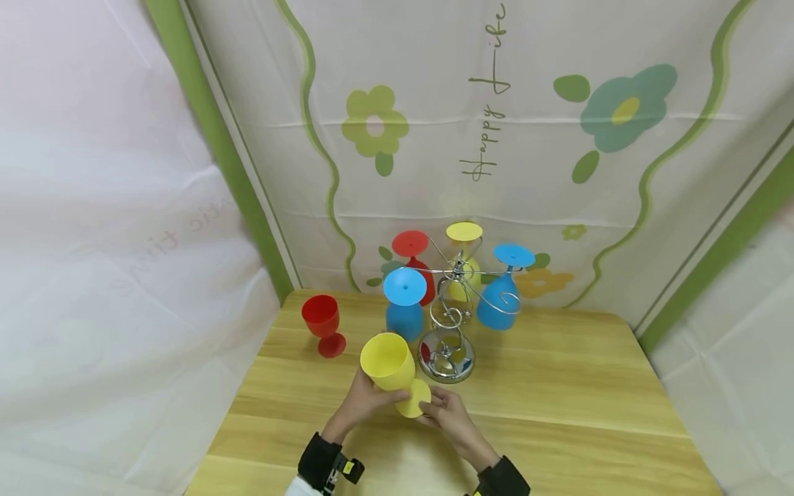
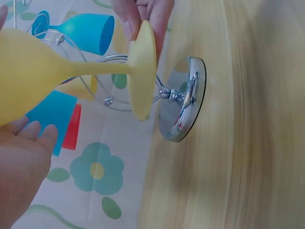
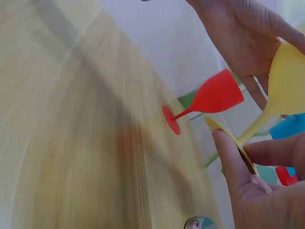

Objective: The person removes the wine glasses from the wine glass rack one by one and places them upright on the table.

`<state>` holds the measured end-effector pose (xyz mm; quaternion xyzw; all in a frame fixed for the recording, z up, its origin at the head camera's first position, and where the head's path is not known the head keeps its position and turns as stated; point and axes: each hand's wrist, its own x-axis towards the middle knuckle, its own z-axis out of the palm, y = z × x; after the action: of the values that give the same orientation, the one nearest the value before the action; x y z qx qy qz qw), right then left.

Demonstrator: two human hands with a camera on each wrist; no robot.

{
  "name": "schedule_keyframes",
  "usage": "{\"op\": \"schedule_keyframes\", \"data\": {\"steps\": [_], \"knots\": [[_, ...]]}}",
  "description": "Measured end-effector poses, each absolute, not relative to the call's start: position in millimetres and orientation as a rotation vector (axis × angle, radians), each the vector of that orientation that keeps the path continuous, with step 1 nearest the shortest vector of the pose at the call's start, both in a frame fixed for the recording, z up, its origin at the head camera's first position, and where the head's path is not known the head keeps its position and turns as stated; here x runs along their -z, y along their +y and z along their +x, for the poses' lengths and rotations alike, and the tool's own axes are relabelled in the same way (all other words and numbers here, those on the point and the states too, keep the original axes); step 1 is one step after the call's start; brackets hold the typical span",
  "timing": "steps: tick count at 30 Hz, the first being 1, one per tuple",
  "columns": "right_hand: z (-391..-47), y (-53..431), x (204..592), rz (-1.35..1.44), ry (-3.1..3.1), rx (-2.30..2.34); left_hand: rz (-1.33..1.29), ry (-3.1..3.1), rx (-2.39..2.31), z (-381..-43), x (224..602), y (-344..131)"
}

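Note:
Between both hands a yellow plastic goblet is held tilted above the table, its mouth toward the upper left in the head view. My left hand holds the bowl, with the thumb on one side and fingers on the other. My right hand pinches the round foot between thumb and fingers. Just beyond stands a chrome wire rack. Upside down on it hang a red goblet, another yellow goblet and two blue goblets, one left and one right.
A red goblet stands upright on the wooden table, left of the rack. Flower-printed cloth hangs behind the table's back edge, with pale cloth walls on both sides.

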<state>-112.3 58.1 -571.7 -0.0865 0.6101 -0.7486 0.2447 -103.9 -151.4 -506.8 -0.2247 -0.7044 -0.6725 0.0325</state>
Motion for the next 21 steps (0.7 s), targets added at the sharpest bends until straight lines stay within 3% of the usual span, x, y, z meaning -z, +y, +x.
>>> {"op": "schedule_keyframes", "data": {"steps": [14, 21], "knots": [[-115.2, 54.8, 577.0, -0.307, 1.570, 1.972, -0.414, -2.186, 2.077, -97.0, 492.4, -179.7], [-120.3, 86.4, 582.3, -0.281, 1.652, 1.948, -0.110, -2.003, 1.945, -123.9, 523.9, -234.7]]}}
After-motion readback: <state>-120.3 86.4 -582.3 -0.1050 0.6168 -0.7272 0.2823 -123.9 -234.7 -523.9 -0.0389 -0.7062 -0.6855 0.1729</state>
